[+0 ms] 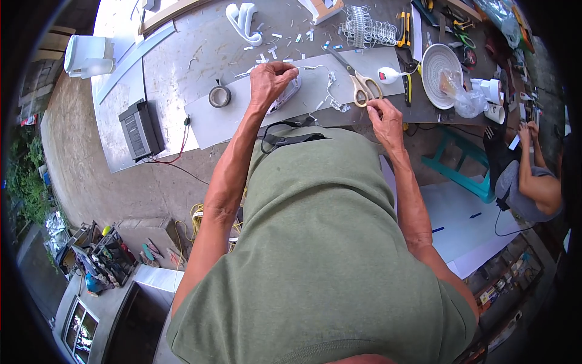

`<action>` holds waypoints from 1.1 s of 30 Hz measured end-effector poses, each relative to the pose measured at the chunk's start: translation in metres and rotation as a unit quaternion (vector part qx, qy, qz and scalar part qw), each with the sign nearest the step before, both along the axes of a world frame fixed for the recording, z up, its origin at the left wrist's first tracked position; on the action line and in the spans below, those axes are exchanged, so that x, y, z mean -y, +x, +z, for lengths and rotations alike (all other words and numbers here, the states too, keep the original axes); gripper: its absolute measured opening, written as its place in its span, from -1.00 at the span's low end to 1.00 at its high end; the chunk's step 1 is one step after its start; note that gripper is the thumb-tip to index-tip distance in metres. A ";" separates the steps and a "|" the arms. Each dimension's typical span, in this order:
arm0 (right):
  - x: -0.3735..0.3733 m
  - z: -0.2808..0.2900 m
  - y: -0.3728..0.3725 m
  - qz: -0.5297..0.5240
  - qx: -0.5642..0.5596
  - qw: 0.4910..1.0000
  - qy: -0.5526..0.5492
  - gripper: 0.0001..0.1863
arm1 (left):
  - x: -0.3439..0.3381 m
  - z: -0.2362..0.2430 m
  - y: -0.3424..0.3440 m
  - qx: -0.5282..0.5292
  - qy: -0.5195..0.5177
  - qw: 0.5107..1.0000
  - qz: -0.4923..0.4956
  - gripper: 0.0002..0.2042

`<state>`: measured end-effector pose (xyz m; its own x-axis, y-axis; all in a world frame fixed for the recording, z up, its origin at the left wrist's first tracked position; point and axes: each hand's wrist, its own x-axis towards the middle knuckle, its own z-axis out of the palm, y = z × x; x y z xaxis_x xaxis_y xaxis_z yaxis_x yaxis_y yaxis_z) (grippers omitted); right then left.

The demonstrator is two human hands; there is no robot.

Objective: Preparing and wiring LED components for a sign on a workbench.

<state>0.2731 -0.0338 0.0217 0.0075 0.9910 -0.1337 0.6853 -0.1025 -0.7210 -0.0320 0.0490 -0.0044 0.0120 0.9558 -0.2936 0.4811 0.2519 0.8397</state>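
Far left, table edge: white plastic container (89,56), translucent. Right of it, a long pale strip (134,64) lies slantwise. Nearer, a black ribbed box (140,129) at the table's near-left edge, red and black leads (183,145) trailing off it over the edge.

Next right, on a grey sheet (239,97): a roll of grey tape (219,96), lying flat, just left of the left wrist. Far beyond it, a white curved piece (244,23), small white scraps scattered about.

Left hand (271,82) over the sheet, thumb and forefinger closed in a pinch at the left end of a thin wired strand (330,85). Strand runs right, then bends nearer, across the sheet between the two hands. A pale shaped piece (286,96) lies partly hidden under the left hand.

Scissors (366,89), beige handles, blades pointing far left, right of the strand. Right hand (385,118) at the near handle loop, fingers curled in; cannot tell whether they grip it.

Crowding the right: white glue bottle (390,75), yellow-and-black cutter (407,89), round ridged plate (431,70), clear plastic bag (470,104) against it. Off the table, teal stool (461,161); beyond, a seated person (533,182).
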 end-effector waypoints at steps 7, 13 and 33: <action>-0.014 -0.015 -0.006 0.036 0.107 0.981 0.156 -0.81 | -0.010 0.001 -0.007 0.084 -0.051 0.994 0.040 -0.74; -0.025 -0.026 -0.017 0.056 0.197 0.968 0.143 -0.68 | -0.015 0.012 -0.018 0.213 -0.129 0.965 0.076 -0.81; -0.039 -0.011 -0.015 0.069 0.221 0.973 -0.006 -0.76 | -0.016 0.004 -0.045 0.222 -0.154 0.954 0.131 -0.80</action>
<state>0.2578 0.0048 0.0107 -0.0663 0.9849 -0.1599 0.9358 0.0058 -0.3526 -0.0766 0.0646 0.0000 -0.0264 0.8130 -0.5817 -0.0182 0.5814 0.8134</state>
